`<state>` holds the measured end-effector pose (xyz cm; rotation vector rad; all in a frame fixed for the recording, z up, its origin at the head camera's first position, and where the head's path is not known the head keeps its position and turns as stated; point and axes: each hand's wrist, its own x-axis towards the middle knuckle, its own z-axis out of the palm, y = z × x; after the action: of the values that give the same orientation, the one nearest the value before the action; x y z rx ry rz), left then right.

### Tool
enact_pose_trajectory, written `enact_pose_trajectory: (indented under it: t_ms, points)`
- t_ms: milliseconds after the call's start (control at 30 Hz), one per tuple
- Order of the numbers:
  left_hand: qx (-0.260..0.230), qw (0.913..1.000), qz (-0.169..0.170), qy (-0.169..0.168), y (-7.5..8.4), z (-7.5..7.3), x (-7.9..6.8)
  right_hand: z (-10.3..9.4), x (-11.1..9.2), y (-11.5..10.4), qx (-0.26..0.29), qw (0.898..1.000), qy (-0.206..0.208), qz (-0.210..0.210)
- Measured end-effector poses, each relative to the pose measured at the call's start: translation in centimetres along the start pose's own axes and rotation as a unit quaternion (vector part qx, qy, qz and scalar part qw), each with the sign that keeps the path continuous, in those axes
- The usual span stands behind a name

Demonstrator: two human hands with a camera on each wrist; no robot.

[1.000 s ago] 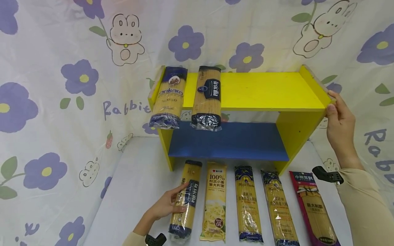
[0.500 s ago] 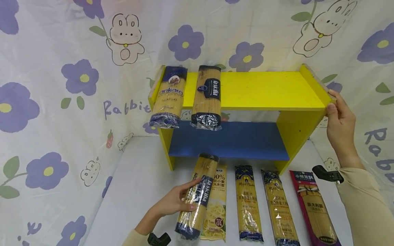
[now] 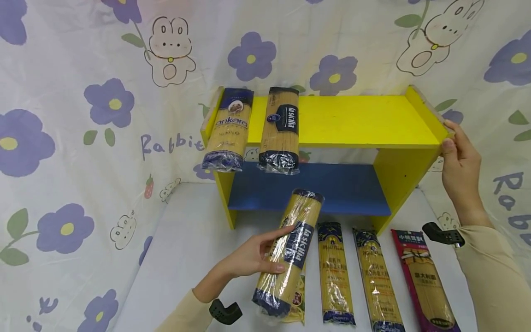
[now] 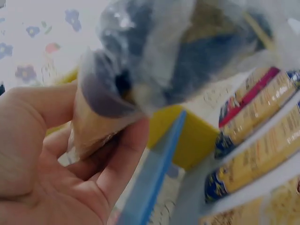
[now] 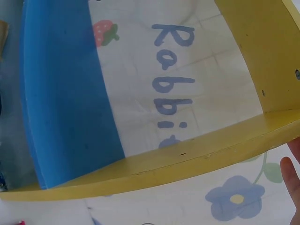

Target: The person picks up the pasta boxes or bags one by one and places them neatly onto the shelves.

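Note:
My left hand grips a bag of la sicilia spaghetti round its middle, thumb and fingers on opposite sides. The bag is raised and tilted, its top leaning right, just in front of the blue lower shelf. In the left wrist view its dark blue clear-wrapped end fills the upper part. My right hand holds the right side panel of the yellow shelf unit near its upper front corner, thumb in front and fingers behind. Only a bit of that hand shows in the right wrist view.
An ankara pasta bag and another la sicilia bag lie on the yellow top, ends over its front edge. On the white table, one pack is mostly hidden by the held bag; two blue-ended packs and a red one lie rightward.
My left hand has lifted the la sicilia spaghetti off the table and carried it right and up, tilting it, over the neighbouring pack. My right hand stays on the shelf unit.

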<state>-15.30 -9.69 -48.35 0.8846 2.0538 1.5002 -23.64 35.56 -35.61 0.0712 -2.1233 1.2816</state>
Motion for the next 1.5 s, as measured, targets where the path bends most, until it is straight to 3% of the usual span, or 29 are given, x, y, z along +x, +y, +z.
enact_pose_trajectory:
  t_ms: [167, 533, 867, 1067, 1500]
  points:
    - [-0.019, 0.9996, 0.020, -0.002, 2.8, 0.3, 1.1, 0.0, 0.2, 0.1, -0.004, 1.000, 0.005, -0.008]
    - [-0.001, 0.9983, 0.057, -0.003, 8.6, 0.9, 2.3, -0.1, 0.4, 0.5, -0.022, 1.000, 0.002, 0.010]
    - [-0.014, 0.9936, 0.110, 0.022, 12.2, 1.0, 3.2, 0.0, 0.5, 1.2, -0.023, 1.000, 0.007, 0.004]
    - [-0.020, 0.9916, 0.118, 0.049, 14.6, 0.7, 3.6, 0.0, 0.3, 0.9, -0.024, 1.000, 0.005, 0.005]
    - [-0.021, 0.9907, 0.120, 0.060, 19.4, -0.8, 5.0, 0.0, 0.5, 1.2, -0.012, 1.000, 0.007, 0.013]
